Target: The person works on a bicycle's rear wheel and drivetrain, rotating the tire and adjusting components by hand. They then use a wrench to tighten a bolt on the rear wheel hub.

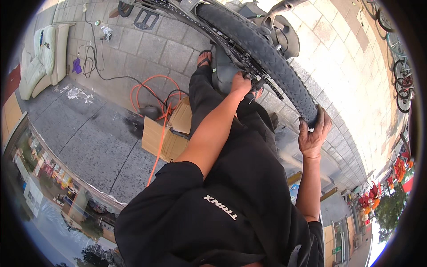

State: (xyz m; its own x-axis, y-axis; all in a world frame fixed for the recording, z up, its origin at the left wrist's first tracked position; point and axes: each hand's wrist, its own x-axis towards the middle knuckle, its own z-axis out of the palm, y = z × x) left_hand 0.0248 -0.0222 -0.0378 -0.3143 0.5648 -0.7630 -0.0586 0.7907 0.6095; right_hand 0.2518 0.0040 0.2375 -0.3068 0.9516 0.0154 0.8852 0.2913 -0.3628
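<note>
A bicycle wheel with a black knobby tyre [262,46] stands in front of me, its near end reaching toward my right side. My right hand [313,135] grips the near end of this tyre, thumb on one side and fingers on the other. Along the wheel's left side runs the chain [238,53], with dark drivetrain parts near its end. At those parts my left hand [241,84] is closed; whatever its fingers hold is hidden. A black pedal [145,20] shows farther left on the bicycle.
A dark grey container [222,69] sits between my feet. To my left lie a torn cardboard box [160,138], an orange hose [144,82] and a black cable [94,58]. A worn cream sofa [51,58] stands far left. Parked bicycles [402,78] line the far right.
</note>
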